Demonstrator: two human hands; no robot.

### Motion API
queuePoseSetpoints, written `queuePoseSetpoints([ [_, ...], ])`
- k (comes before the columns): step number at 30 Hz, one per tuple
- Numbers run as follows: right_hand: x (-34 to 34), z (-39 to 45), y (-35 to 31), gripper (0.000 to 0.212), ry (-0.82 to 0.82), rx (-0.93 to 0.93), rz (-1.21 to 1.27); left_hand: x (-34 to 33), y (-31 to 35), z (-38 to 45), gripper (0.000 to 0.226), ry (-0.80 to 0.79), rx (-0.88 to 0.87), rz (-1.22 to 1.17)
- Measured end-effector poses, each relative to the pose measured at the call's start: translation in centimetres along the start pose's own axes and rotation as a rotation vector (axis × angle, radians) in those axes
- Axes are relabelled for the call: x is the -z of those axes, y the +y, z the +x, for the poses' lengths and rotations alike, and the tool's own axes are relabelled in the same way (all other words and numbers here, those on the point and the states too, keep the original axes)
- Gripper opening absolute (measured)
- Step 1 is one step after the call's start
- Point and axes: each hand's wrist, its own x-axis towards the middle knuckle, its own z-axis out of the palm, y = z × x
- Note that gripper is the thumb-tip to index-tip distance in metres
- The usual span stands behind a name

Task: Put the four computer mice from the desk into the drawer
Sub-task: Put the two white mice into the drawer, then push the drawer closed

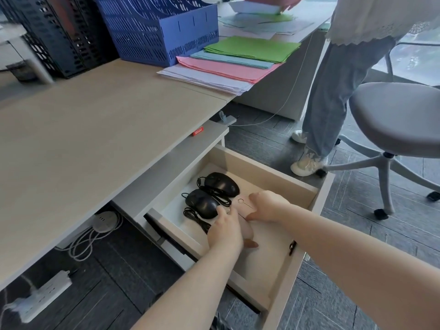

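Observation:
The open drawer [269,177] under the desk [95,129] holds two black corded mice. The far mouse [222,183] and the near mouse [202,202] lie side by side with their cables bunched around them. Both my hands are down inside the drawer. My left hand [225,228] has its fingertips against the near mouse's right edge. My right hand [267,206] is curled over the drawer floor just to the right. A pale blurred object [248,232] lies between and under the hands; I cannot tell what it is. No mouse shows on the desk.
A blue file basket [162,29], black crates [59,32] and stacked coloured paper [238,60] sit at the desk's back. A person in jeans [333,86] stands beside a grey swivel chair [400,120] to the right. Power strips and cables lie on the floor under the desk.

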Motion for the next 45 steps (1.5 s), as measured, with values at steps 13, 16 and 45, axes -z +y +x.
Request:
queuePoseSetpoints([
  [13, 0.4, -0.5, 0.0, 0.048, 0.0, -0.023, -0.005, 0.0, -0.1, 0.3, 0.077, 0.063, 0.025, -0.036],
  [16, 1.0, -1.1, -0.3, 0.044, 0.008, -0.031, -0.005, 1.0, -0.1, 0.0, 0.073, 0.052, 0.006, -0.01],
  [45, 4.9, -4.8, -3.8, 0.057, 0.386, -0.652, 0.718, 18.1, -9.1, 0.2, 0.059, 0.61, -0.022, 0.081],
])
